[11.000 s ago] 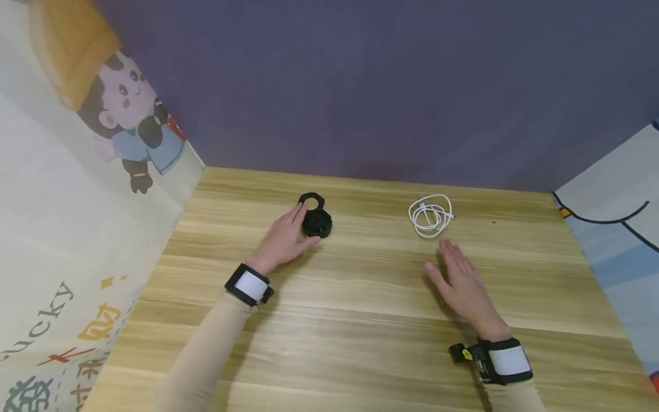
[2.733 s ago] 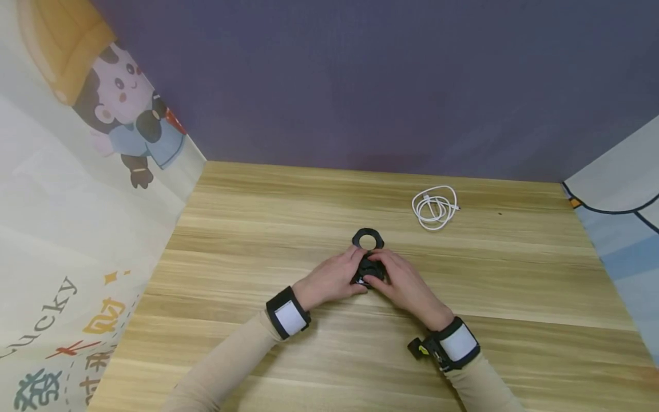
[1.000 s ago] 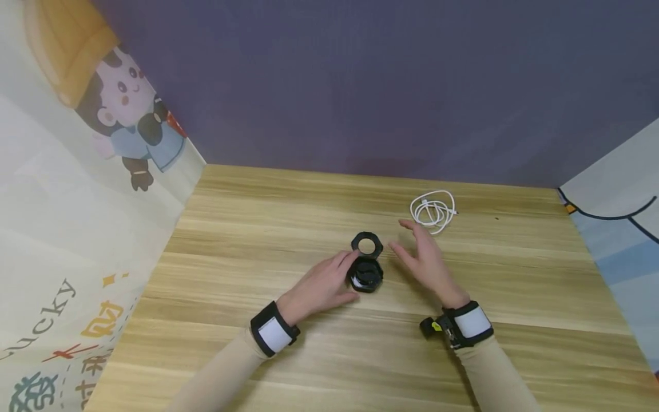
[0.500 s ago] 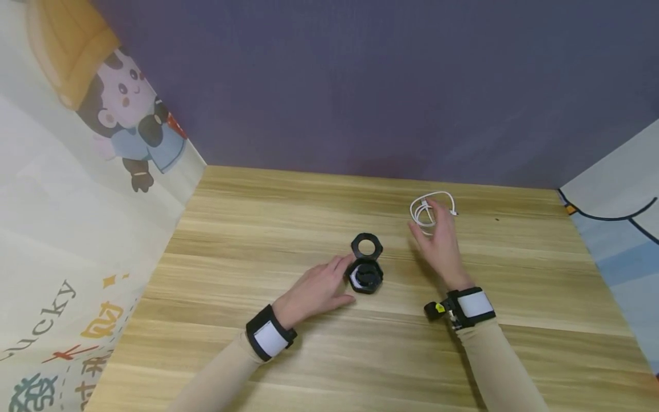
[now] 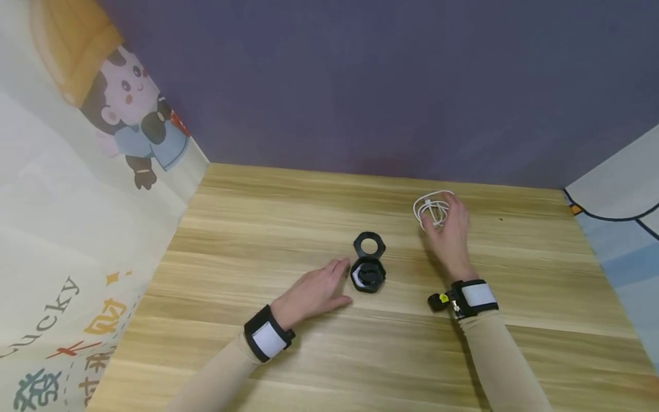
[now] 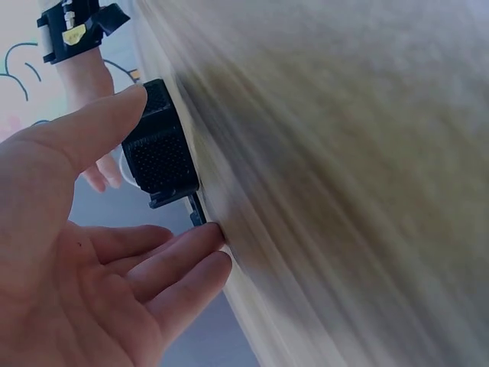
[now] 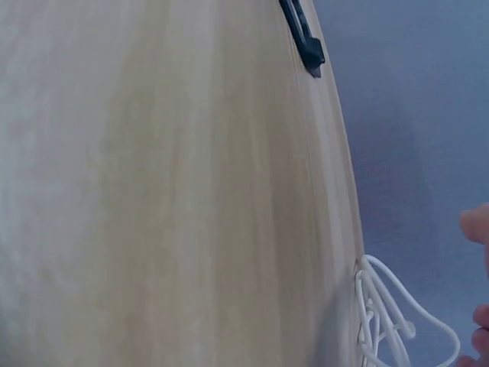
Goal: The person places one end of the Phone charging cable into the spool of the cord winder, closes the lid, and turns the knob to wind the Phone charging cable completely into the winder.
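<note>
A black hexagonal case (image 5: 368,276) lies on the table with its ring-shaped lid (image 5: 369,245) swung open to the back. Inside it are a dark rounded piece and a white patch. My left hand (image 5: 311,290) rests just left of the case, fingers relaxed, holding nothing; in the left wrist view its thumb overlaps the case's textured side (image 6: 160,157). At the back right, my right hand (image 5: 450,234) reaches over a coiled white cable (image 5: 431,209), thumb and fingers spread across the coil. In the right wrist view, loops of the cable (image 7: 393,317) stand close to the fingertips (image 7: 480,317).
The wood-grain table (image 5: 288,217) meets a dark purple backdrop (image 5: 360,91) along its far edge. A white printed sheet (image 5: 46,229) borders the left side. A tiny dark speck (image 5: 501,219) lies right of the cable.
Earlier, both hands worked at the case after it came toward the middle. My right hand has since left it and moved back right onto the cable; my left hand has drawn slightly away.
</note>
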Demonstrator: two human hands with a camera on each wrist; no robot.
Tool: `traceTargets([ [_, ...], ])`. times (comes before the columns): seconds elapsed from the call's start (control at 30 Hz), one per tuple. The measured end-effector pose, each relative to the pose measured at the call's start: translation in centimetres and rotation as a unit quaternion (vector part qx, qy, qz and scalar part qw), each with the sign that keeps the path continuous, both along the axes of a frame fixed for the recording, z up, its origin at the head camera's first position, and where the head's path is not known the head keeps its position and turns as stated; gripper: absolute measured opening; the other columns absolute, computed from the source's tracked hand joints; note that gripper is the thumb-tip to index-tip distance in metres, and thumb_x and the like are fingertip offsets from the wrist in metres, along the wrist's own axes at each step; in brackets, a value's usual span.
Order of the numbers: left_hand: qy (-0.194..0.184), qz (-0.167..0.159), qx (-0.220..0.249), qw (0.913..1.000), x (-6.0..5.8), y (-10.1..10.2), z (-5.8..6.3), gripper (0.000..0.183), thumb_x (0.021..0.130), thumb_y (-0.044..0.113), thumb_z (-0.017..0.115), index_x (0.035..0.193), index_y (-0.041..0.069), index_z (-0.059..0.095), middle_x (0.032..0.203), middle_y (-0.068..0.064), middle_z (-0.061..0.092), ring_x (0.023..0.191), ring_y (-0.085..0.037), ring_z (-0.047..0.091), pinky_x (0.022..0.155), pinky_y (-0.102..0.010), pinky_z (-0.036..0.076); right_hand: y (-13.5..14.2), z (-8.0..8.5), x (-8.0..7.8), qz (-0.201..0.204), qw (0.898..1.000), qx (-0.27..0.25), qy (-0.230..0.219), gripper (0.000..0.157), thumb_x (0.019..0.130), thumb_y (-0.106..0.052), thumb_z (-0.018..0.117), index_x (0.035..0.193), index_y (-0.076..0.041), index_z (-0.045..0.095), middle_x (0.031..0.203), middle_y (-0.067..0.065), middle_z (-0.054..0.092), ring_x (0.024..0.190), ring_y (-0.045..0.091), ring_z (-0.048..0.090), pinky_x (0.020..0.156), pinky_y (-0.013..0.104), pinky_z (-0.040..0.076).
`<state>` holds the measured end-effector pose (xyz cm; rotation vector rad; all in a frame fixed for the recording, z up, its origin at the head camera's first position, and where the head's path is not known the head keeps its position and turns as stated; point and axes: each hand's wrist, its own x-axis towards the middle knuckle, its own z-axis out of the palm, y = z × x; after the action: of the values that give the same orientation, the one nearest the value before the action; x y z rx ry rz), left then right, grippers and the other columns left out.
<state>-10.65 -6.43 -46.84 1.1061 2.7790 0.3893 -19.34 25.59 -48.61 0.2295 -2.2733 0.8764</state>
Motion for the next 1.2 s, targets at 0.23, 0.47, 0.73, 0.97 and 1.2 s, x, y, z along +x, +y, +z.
traceTargets([
  [0.23,0.002,-0.009,0.0,1.0,-0.1,0.0,0.1,0.081,0.086,0.047,0.061,0.143,-0.003,0.034,0.135,-0.02,0.048,0.113,-0.026,0.054,0.097,-0.032,0.047,0.6,-0.3,-0.3,-0.046,0.998,-0.015,-0.025,0.063,0.079,-0.012,0.068,0.131,0.011,0.04,0.128,0.032,0.043,0.12,0.041,0.035,0.103,0.055,0.027],
  [0.47,-0.011,-0.01,0.007,0.9999,-0.2,-0.1,0.1,0.079,0.086,0.046,0.062,0.143,-0.003,0.035,0.136,-0.019,0.048,0.114,-0.026,0.053,0.098,-0.033,0.046,0.9,-0.2,-0.3,-0.132,0.983,-0.083,-0.098,0.066,0.085,-0.018,0.065,0.136,0.011,0.034,0.13,0.031,0.039,0.124,0.038,0.032,0.109,0.046,0.026],
  [0.73,-0.012,-0.022,0.007,0.9997,-0.3,-0.3,0.0,0.078,0.086,0.046,0.061,0.143,-0.001,0.035,0.136,-0.017,0.048,0.116,-0.024,0.051,0.099,-0.031,0.045,1.2,0.2,-0.4,-0.172,0.96,-0.139,-0.17,0.042,0.094,-0.019,0.052,0.119,0.014,0.052,0.108,0.028,0.05,0.097,0.032,0.046,0.086,0.043,0.04],
  [0.97,-0.05,-0.014,0.018,0.9985,-0.5,-0.4,0.3,0.075,0.088,0.045,0.06,0.144,0.001,0.035,0.14,-0.017,0.045,0.12,-0.024,0.05,0.101,-0.033,0.043,1.1,0.6,-0.2,-0.202,0.946,-0.17,-0.187,0.035,0.097,-0.017,0.046,0.116,0.01,0.058,0.102,0.021,0.057,0.089,0.023,0.051,0.076,0.029,0.043],
  [1.2,-0.093,-0.003,0.061,0.9938,-1.1,-0.6,0.3,0.066,0.09,0.04,0.058,0.142,0.004,0.04,0.141,-0.013,0.045,0.122,-0.022,0.047,0.102,-0.033,0.042,1.2,0.7,-0.3,-0.196,0.947,-0.179,-0.183,0.036,0.098,-0.021,0.046,0.117,0.007,0.059,0.105,0.02,0.061,0.091,0.02,0.053,0.074,0.022,0.042],
])
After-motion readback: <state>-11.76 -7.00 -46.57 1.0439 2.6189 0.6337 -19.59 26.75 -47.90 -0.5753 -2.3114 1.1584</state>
